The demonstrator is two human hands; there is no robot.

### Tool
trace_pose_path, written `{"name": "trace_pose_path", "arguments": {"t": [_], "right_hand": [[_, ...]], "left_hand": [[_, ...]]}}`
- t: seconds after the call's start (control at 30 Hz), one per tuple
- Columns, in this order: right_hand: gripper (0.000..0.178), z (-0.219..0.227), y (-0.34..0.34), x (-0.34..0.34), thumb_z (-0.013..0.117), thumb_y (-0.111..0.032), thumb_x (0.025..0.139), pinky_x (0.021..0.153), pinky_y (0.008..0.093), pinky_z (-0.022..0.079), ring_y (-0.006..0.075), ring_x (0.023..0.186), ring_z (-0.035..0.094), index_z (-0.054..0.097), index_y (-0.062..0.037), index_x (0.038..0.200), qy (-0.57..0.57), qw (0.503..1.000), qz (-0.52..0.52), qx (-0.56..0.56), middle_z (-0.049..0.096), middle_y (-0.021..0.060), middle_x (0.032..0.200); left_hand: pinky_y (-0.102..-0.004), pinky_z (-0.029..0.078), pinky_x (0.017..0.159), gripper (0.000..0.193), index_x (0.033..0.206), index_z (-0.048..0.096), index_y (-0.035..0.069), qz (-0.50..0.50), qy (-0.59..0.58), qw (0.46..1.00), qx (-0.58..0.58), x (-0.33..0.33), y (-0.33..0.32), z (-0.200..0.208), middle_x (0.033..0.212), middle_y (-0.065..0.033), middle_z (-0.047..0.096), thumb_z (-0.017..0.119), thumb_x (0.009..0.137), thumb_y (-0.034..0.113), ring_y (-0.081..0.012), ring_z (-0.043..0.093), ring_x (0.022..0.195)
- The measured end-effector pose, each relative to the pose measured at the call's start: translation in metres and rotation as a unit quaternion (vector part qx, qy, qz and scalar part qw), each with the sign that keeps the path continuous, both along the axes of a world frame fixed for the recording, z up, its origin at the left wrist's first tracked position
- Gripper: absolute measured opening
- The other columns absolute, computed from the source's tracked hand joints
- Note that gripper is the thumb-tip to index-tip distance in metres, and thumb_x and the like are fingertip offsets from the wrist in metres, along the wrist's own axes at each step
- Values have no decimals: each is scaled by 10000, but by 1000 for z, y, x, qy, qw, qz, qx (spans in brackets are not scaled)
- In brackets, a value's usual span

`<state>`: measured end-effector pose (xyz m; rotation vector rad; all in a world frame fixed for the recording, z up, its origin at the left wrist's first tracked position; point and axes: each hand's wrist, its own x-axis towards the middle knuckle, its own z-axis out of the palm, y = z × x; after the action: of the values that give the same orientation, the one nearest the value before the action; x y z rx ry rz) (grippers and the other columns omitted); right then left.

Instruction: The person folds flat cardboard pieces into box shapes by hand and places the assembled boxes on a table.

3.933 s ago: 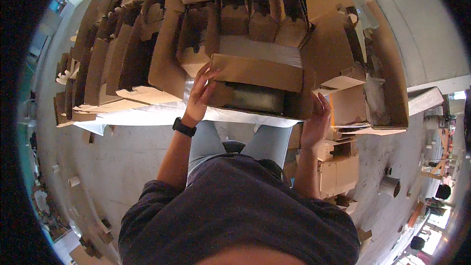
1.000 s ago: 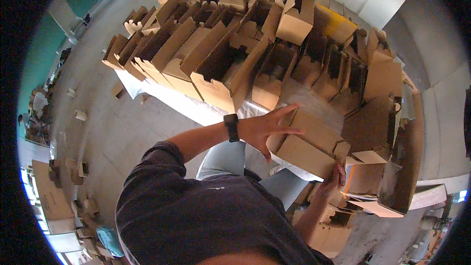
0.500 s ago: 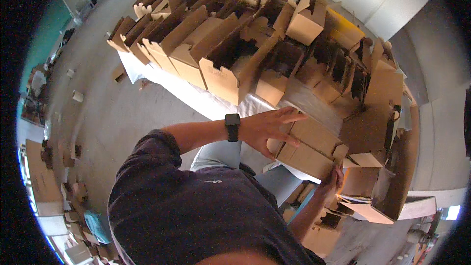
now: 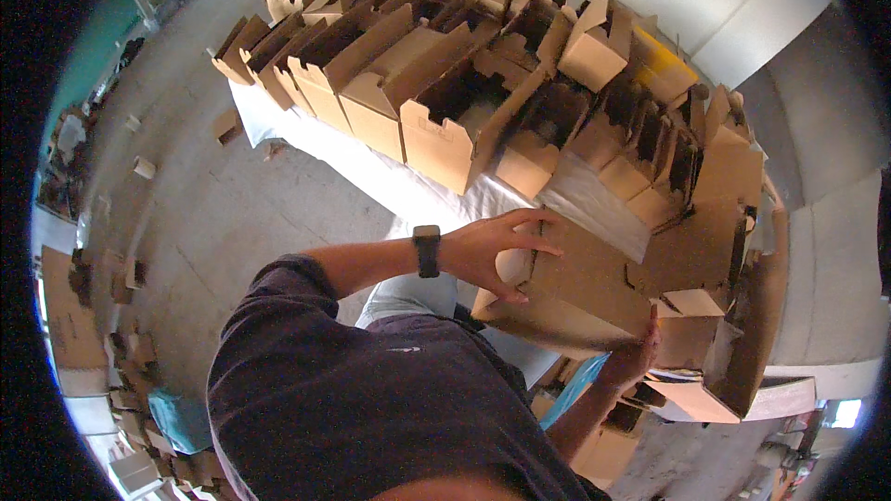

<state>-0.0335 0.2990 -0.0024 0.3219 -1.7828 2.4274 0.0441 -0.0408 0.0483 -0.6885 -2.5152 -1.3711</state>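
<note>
A brown cardboard box is held tilted in front of me, above my legs and at the near edge of the covered table. My left hand, with a dark watch on its wrist, grips the box's left end, thumb and fingers spread around it. A pale rounded patch shows between thumb and fingers; I cannot tell what it is. My right hand holds the lower right corner, fingers pointing up along the edge. Its palm is partly hidden.
Several open cardboard boxes stand in rows on a table with a white cover. A large open carton is close on the right. A yellow piece lies among the far boxes. Below my right arm are more boxes.
The box has turned and tilted between my hands, showing a broad plain face where a seam showed before. My left hand has shifted slightly left, and my right hand slightly lower.
</note>
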Motion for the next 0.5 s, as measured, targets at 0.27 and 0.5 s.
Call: {"name": "trace_pose_path", "arguments": {"t": [0.27, 0.5], "right_hand": [[515, -54, -40, -51, 478, -395, 931, 968, 434, 444, 311, 1123, 557, 509, 6, 1253, 47, 996, -65, 45, 547, 168, 1274], [366, -57, -140, -100, 532, -299, 909, 881, 363, 487, 245, 975, 612, 597, -11, 1125, -21, 992, -99, 72, 640, 99, 1104]], "left_hand": [[-433, 453, 962, 725, 1344, 464, 166, 96, -42, 969, 225, 41, -82, 44, 1432, -120, 340, 800, 711, 277, -296, 378, 1305], [-420, 323, 1073, 767, 1423, 280, 28, 389, 17, 850, 354, 110, -242, 96, 1425, -123, 388, 445, 916, 579, -233, 387, 1306]]}}
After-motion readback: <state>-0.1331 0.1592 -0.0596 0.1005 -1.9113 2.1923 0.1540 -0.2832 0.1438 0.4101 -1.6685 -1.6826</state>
